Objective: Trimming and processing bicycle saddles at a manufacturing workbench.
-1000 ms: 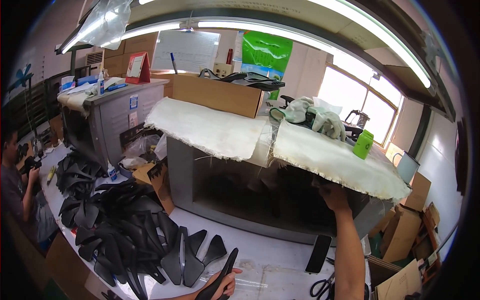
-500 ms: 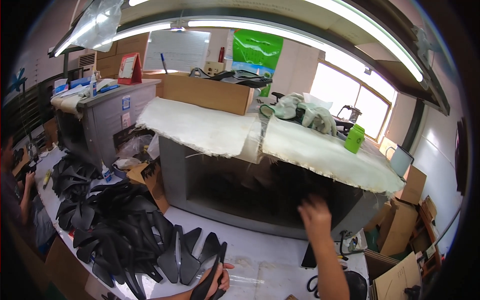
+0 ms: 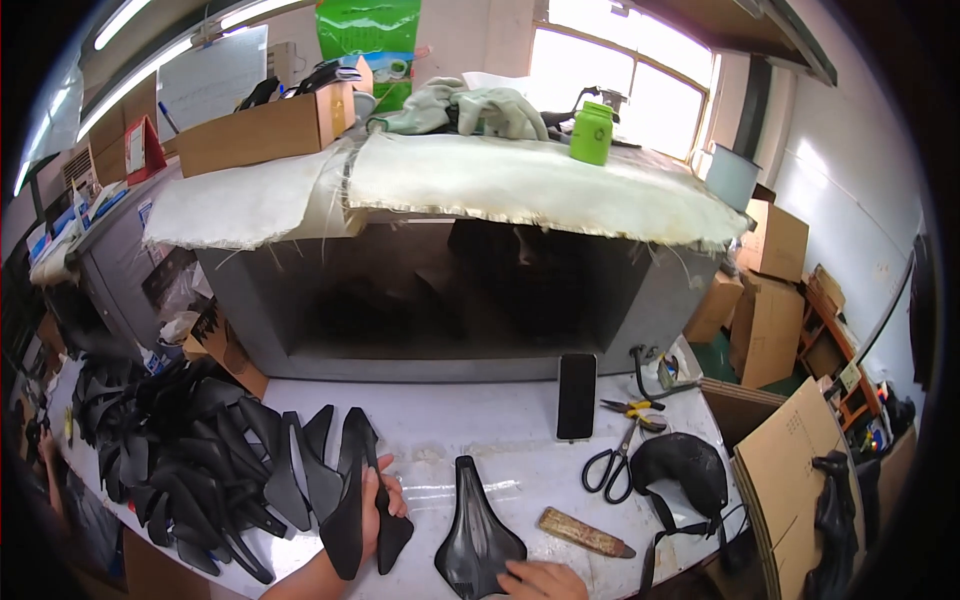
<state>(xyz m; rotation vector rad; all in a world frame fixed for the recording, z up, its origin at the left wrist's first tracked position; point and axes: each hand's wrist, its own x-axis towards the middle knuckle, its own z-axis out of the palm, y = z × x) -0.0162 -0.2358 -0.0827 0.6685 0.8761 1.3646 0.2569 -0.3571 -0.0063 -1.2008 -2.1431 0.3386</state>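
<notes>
So the left hand (image 3: 378,508) is wrapped around a long black moulded bike-saddle shell (image 3: 357,500), holding it up on edge right next to the big heap of matching black shells (image 3: 190,460) that covers the left side of the white worktable (image 3: 480,440). The right hand (image 3: 545,578) sits low at the bottom edge, fingers resting on the wide rear end of another black saddle shell (image 3: 478,535) that lies flat on the table, nose pointing away; it's touching it, but I can't tell whether it's actually gripping.

Just right of that shell there's a flat tan wooden block (image 3: 585,532), then black-handled scissors (image 3: 612,465), yellow-handled pliers (image 3: 630,408) and a black phone (image 3: 576,396) propped upright against the grey open-front cabinet (image 3: 250,310).

Packaging-wise: a brown cardboard box (image 3: 262,132) sits on the cream woven cloth (image 3: 520,185) draped over the cabinet top, a bright green bottle (image 3: 591,133) further right, and a green-and-white printed bag (image 3: 366,40) behind. A red triangular sign (image 3: 137,150) stands far left, and plain brown cartons (image 3: 775,290) are stacked by the right wall.
</notes>
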